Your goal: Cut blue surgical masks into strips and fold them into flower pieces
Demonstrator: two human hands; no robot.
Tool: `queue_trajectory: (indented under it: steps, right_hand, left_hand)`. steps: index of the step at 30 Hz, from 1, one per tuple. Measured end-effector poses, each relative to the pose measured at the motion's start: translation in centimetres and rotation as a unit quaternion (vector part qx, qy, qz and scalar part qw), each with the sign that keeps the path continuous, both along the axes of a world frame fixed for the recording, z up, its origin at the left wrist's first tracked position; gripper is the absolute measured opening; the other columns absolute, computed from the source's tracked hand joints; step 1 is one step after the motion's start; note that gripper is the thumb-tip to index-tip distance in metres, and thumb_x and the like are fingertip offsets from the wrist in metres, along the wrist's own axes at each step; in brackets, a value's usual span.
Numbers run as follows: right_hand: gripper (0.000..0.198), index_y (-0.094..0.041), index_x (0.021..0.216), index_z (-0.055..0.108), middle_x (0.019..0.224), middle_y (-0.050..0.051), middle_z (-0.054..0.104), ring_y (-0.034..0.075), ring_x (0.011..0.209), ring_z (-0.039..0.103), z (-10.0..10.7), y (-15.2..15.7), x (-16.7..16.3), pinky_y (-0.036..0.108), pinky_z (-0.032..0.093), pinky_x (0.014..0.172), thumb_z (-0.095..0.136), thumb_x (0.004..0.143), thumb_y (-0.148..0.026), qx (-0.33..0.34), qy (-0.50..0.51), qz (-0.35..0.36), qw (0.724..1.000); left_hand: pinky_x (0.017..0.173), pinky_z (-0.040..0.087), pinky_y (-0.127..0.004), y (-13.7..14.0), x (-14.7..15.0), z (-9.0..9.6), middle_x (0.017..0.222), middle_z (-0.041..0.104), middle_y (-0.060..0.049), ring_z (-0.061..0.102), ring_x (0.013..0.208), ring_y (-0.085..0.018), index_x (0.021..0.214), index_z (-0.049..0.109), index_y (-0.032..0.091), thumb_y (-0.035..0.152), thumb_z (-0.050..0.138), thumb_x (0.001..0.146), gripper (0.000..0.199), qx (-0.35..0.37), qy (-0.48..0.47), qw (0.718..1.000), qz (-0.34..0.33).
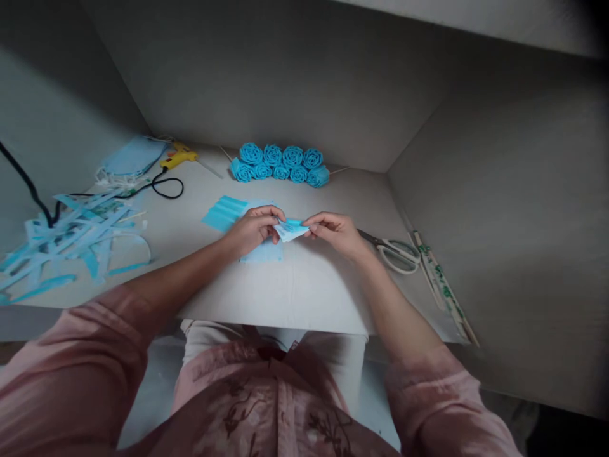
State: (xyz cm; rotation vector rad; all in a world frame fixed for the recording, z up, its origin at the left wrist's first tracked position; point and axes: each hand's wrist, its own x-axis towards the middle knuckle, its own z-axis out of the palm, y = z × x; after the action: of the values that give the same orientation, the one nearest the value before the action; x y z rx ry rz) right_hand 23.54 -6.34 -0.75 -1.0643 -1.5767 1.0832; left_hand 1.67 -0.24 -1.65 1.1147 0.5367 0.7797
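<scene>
Between both hands, a folded piece of blue mask fabric [292, 230] is pinched a little above the table. My left hand [255, 228] grips its left end, and my right hand [333, 230] has its right end between thumb and fingers. Below and behind the left hand lie flat blue fabric sheets, one pleated [222, 212] and a paler one [266, 252], both partly covered by the hand. Scissors [399, 255] with white handles rest just right of my right hand, their blades partly hidden by it.
Rolled blue fabric roses [280, 164] stand in two rows at the back. A yellow glue gun [178, 155] with a black cord lies near stacked face masks [133, 157]. Cut strips [90, 235] are heaped at the left. Thin wrapped sticks [442, 282] lie along the right wall.
</scene>
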Motion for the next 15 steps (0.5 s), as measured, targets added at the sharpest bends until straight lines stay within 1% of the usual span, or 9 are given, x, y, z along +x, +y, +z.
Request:
queue_trajectory:
  steps: [2,4,6,8,10,13,15]
  right_hand:
    - [0.027,-0.020,0.089,0.073,0.076,0.003,0.071,0.012,0.066,0.058,0.04,0.00,0.03,0.028,0.047,0.066,0.073,0.078,-0.044,0.000,-0.002,0.006,1.000]
    - [0.028,-0.019,0.092,0.071,0.076,0.003,0.070,0.012,0.066,0.058,0.12,0.00,0.11,0.027,0.047,0.067,0.071,0.080,-0.044,0.001,-0.007,0.010,1.000]
    - [0.033,-0.019,0.104,0.068,0.078,0.002,0.069,0.012,0.068,0.058,0.21,-0.03,0.26,0.027,0.047,0.068,0.069,0.082,-0.043,-0.001,-0.018,0.013,1.000]
    - [0.042,-0.020,0.119,0.062,0.079,0.001,0.068,0.013,0.070,0.059,0.23,-0.05,0.43,0.027,0.047,0.070,0.068,0.083,-0.040,-0.010,-0.036,0.019,0.999]
    - [0.048,-0.020,0.127,0.058,0.085,0.002,0.067,0.013,0.075,0.061,0.14,-0.01,0.54,0.028,0.048,0.072,0.068,0.083,-0.039,-0.016,-0.056,0.026,0.998]
    - [0.052,-0.021,0.126,0.058,0.102,0.005,0.067,0.016,0.088,0.062,-0.16,0.17,0.41,0.031,0.049,0.082,0.071,0.080,-0.041,-0.009,-0.063,0.030,0.998]
    - [0.054,-0.021,0.124,0.059,0.108,0.007,0.066,0.017,0.092,0.062,-0.33,0.30,0.14,0.032,0.049,0.086,0.073,0.077,-0.043,-0.014,-0.053,0.027,0.998]
  left_hand:
    - [0.045,0.047,-0.023,-0.05,-0.02,-0.05,0.056,0.063,0.000,0.057,0.043,-0.011,0.076,0.063,0.013,0.018,0.065,0.069,0.009,0.010,0.006,1.000,0.000]
    - [0.046,0.047,-0.023,-0.12,-0.01,-0.11,0.056,0.063,0.000,0.058,0.045,-0.011,0.077,0.063,0.013,0.019,0.065,0.070,0.010,0.024,0.011,1.000,0.003]
    - [0.047,0.048,-0.023,-0.18,0.01,-0.17,0.058,0.063,0.000,0.058,0.047,-0.011,0.079,0.063,0.013,0.021,0.066,0.070,0.012,0.035,0.014,0.999,0.007]
    - [0.049,0.048,-0.023,-0.20,0.01,-0.26,0.060,0.064,0.000,0.059,0.048,-0.011,0.081,0.063,0.013,0.023,0.067,0.071,0.014,0.038,0.016,0.999,0.010]
    - [0.050,0.049,-0.024,-0.16,-0.01,-0.41,0.062,0.065,0.000,0.060,0.049,-0.011,0.085,0.062,0.014,0.025,0.068,0.072,0.018,0.036,0.020,0.999,0.013]
    - [0.050,0.048,-0.024,-0.08,0.01,-0.72,0.063,0.064,0.001,0.059,0.047,-0.011,0.094,0.061,0.014,0.026,0.069,0.072,0.027,0.033,0.029,0.999,0.016]
    - [0.048,0.048,-0.024,-0.12,0.07,-0.89,0.064,0.064,0.002,0.059,0.047,-0.011,0.102,0.059,0.014,0.027,0.070,0.072,0.035,0.035,0.032,0.999,0.017]
